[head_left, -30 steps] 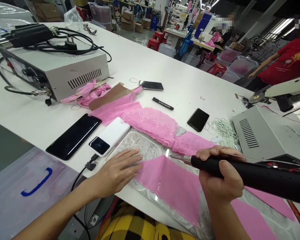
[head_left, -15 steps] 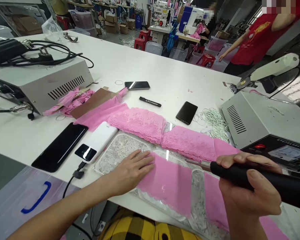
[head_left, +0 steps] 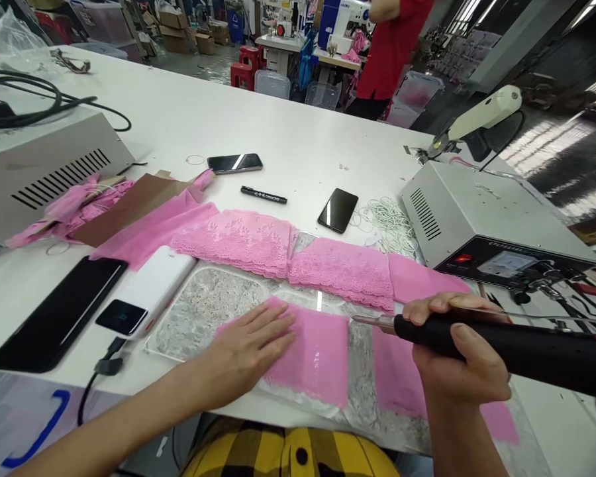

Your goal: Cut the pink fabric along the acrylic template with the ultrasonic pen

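The right hand [head_left: 459, 374] has its fingers closed around the black handle of a long tool [head_left: 521, 354], which is above the right part of the marbled board [head_left: 218, 301]. The long axis of this tool goes across the view, nearly level, sloping down a little to the right; its thin metal tip points left, just beside the corner of a flat pink cloth piece [head_left: 320, 354]. Whether the tip touches, I cannot tell. The left hand [head_left: 251, 354] lies palm down, its fingers extended on this cloth, gripping nothing.
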Motion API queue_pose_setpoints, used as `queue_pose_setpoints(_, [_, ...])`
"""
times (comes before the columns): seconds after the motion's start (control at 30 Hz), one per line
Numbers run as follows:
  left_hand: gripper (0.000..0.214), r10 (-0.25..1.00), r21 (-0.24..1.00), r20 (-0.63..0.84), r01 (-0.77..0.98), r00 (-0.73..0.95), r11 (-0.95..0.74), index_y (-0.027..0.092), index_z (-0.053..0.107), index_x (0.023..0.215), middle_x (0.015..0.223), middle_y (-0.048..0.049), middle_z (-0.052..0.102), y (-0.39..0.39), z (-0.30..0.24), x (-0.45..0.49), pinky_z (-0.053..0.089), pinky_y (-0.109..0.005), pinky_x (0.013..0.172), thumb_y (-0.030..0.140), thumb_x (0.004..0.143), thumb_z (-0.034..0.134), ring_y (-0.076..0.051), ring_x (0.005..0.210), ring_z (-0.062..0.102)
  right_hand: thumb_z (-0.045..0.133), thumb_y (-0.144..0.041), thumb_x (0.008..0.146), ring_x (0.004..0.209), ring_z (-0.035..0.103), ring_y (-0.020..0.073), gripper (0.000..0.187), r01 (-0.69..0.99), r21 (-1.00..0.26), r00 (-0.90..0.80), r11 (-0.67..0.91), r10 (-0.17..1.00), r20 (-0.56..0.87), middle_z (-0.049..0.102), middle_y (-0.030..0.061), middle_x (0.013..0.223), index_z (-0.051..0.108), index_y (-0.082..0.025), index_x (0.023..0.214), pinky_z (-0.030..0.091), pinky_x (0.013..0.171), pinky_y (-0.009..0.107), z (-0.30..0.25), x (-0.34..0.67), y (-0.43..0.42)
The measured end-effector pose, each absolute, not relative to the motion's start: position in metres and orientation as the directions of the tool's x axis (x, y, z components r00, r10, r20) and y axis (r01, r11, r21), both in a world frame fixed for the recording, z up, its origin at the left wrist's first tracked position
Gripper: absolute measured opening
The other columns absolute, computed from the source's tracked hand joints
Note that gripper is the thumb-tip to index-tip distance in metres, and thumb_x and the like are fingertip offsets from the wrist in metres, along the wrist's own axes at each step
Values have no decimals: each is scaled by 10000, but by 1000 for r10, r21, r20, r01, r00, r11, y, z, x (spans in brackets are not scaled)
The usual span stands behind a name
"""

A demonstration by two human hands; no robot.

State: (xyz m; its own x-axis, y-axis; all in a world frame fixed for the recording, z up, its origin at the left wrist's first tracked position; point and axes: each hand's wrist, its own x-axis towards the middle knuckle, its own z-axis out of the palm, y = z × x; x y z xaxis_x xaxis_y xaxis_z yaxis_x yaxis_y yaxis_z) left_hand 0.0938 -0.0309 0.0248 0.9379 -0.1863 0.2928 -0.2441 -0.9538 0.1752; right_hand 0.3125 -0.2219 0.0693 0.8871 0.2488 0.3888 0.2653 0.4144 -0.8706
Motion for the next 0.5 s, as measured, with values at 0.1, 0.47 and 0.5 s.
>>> queue_pose_setpoints(0.1, [388,-215,234,235,-270,948,-934,133,514,1391,1468,-116,492,-53,30,110,365,-466,1170,211,1018,437,-277,1414,399,590,-245,608,496,547,139,187,243,-872,885,425,271,379,540,-20,702,605,-188,786,461,489,336,65,314,-223])
queue_pose_setpoints(0.47, [486,-229,238,168,-265,959,-934,194,503,1408,1502,-142,444,-77,15,130,294,-510,1176,469,1012,442,-307,1404,412,600,-232,650,503,555,131,190,204,-850,878,485,292,378,560,-21,728,623,-197,836,471,505,335,62,313,-226])
queue_pose_setpoints(0.5, [485,-231,236,170,-267,958,-934,197,500,1411,1504,-141,441,-76,15,129,281,-509,1181,467,1011,444,-305,1408,406,599,-231,654,502,557,133,189,210,-848,875,486,293,385,563,-21,728,626,-198,838,472,504,336,62,312,-227])
